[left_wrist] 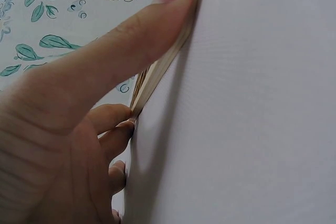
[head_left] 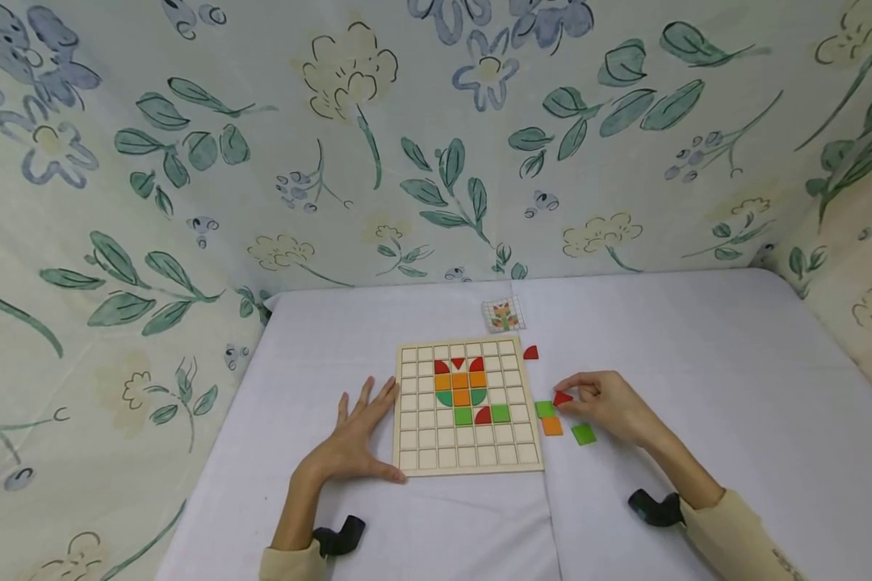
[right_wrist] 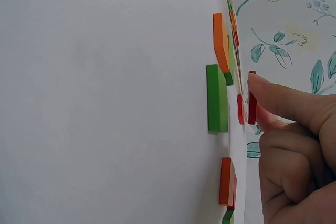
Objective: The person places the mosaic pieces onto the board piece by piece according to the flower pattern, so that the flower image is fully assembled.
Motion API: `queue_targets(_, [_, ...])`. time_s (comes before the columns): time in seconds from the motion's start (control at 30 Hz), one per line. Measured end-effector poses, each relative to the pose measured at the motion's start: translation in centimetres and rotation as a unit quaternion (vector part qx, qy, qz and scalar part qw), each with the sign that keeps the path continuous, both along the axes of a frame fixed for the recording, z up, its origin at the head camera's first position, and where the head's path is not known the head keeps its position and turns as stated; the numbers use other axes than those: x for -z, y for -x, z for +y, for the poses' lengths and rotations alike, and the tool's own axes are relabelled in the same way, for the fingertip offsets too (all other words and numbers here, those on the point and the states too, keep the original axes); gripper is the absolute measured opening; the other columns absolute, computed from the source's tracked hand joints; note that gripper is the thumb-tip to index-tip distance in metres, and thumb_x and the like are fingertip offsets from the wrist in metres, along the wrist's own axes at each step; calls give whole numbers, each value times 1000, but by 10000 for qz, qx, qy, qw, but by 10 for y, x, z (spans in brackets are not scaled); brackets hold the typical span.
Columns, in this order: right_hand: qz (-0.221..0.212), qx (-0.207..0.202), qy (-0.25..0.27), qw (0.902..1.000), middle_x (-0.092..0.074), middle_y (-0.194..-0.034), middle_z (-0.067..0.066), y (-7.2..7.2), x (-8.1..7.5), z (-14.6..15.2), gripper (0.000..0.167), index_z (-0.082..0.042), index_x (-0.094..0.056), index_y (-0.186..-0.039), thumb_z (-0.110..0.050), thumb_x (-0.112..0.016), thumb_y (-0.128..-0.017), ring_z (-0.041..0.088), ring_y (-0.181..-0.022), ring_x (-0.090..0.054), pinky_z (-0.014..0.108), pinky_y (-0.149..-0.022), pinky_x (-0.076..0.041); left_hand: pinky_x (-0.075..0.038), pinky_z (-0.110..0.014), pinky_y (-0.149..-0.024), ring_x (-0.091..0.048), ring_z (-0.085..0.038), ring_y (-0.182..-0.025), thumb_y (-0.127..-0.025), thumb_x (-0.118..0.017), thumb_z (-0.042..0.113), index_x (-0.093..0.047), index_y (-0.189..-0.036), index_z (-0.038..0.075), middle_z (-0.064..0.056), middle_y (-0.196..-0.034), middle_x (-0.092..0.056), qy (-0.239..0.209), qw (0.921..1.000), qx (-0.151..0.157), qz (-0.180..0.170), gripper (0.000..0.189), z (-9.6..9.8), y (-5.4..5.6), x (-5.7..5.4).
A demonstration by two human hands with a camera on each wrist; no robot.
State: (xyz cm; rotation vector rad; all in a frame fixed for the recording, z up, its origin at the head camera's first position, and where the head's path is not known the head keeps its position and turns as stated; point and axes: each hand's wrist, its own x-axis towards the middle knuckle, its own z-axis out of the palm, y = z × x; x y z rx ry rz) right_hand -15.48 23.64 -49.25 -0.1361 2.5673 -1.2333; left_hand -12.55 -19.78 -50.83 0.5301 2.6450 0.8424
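Note:
A square wooden grid board (head_left: 427,438) lies on the table, with red, orange and green tiles set in several of its cells. My left hand (head_left: 352,442) has its fingers spread along the board's left edge, the thumb at the near left corner. In the left wrist view the thumb and fingertips touch the board's side (left_wrist: 157,74). Right of the board, my right hand (head_left: 614,406) pinches a red tile (right_wrist: 252,103) between thumb and finger, held above the cloth. Beside that hand lie a green tile (head_left: 544,408), an orange tile (head_left: 552,426) and another green tile (head_left: 584,434).
Behind the board lies a small card (head_left: 504,315) with a printed tile pattern. A red quarter-circle tile (head_left: 530,353) rests off the board's right edge. White cloth (head_left: 320,323) covers the table, and a flower-printed curtain (head_left: 436,121) hangs around it.

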Motion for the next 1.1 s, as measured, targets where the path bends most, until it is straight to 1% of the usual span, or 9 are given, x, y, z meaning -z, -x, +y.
queue_targets(0.13, [-51, -92, 231, 9997, -30, -59, -4, 1, -3, -6, 34, -4, -74, -117, -21, -82, -89, 9, -55, -30, 25, -51, -27, 17, -71, -123, 9, -40, -162, -59, -98, 53, -17, -167, 14, -4, -176, -10, 28, 10000, -7, 15, 140, 0, 0, 0])
queue_targets(0.23, [-158, -225, 446, 9986, -28, -59, -4, 0, -4, -15, 31, -2, -74, -116, -18, -80, -90, 8, -56, -36, 24, -52, -27, 17, -71, -124, 9, -40, -162, -59, -98, 54, -17, -167, 15, -3, -176, -10, 60, 10000, -27, -2, 140, 0, 0, 0])
queue_targets(0.33, [-302, -373, 596, 9971, -27, -59, -4, -1, -4, -26, 28, -4, -75, -113, -16, -82, -88, 9, -56, -36, 21, -52, -27, 17, -70, -124, 9, -40, -162, -59, -98, 54, -17, -167, 15, -3, -176, -10, 73, 10000, -41, -12, 141, 0, 0, 0])
queue_targets(0.43, [-375, -617, 695, 9950, -26, -59, -4, -3, -3, -38, 28, -6, -77, -111, -17, -84, -86, 9, -55, -31, 22, -53, -25, 17, -70, -124, 9, -40, -162, -59, -98, 54, -17, -167, 15, -4, -176, -10, 65, 10000, -42, 10, 141, 0, 0, 0])
queue_targets(0.47, [-375, -702, 702, 9944, -27, -59, -4, -3, -3, -41, 29, -7, -77, -110, -17, -85, -85, 10, -55, -26, 21, -53, -25, 17, -71, -124, 9, -40, -162, -59, -98, 54, -16, -167, 14, -4, -176, -10, 57, 10000, -42, 24, 141, 0, 0, 0])
queue_targets(0.67, [-427, -1372, 874, 9858, -31, -59, -4, -5, 0, -58, 30, -2, -76, -111, -15, -84, -85, 7, -54, -29, 19, -56, -33, 15, -72, -123, 7, -41, -162, -59, -98, 51, -17, -167, 13, -5, -176, -11, 12, 9999, -25, 120, 140, 0, -1, 1])
queue_targets(0.77, [-362, -1564, 792, 9838, -31, -60, -5, -6, 1, -64, 28, -3, -77, -110, -15, -85, -85, 6, -56, -30, 19, -55, -28, 15, -71, -124, 8, -40, -162, -59, -98, 52, -16, -167, 14, -4, -176, -10, 51, 9999, -23, 106, 140, 0, -1, 0])
queue_targets(0.9, [-241, -1572, 660, 9851, -29, -60, -5, -6, 2, -67, 25, -7, -78, -107, -15, -85, -84, 7, -57, -29, 20, -55, -26, 16, -70, -124, 9, -39, -163, -59, -98, 53, -16, -167, 14, -3, -176, -10, 67, 10000, -25, 35, 141, 0, 0, 0])
queue_targets(1.1, [-283, -1334, 552, 9891, -31, -59, -5, -7, 4, -66, 22, -10, -79, -105, -16, -85, -84, 8, -56, -30, 21, -54, -25, 17, -70, -124, 9, -39, -162, -60, -98, 53, -16, -167, 14, -4, -176, -9, 64, 10000, -5, 9, 141, 0, 1, 1])
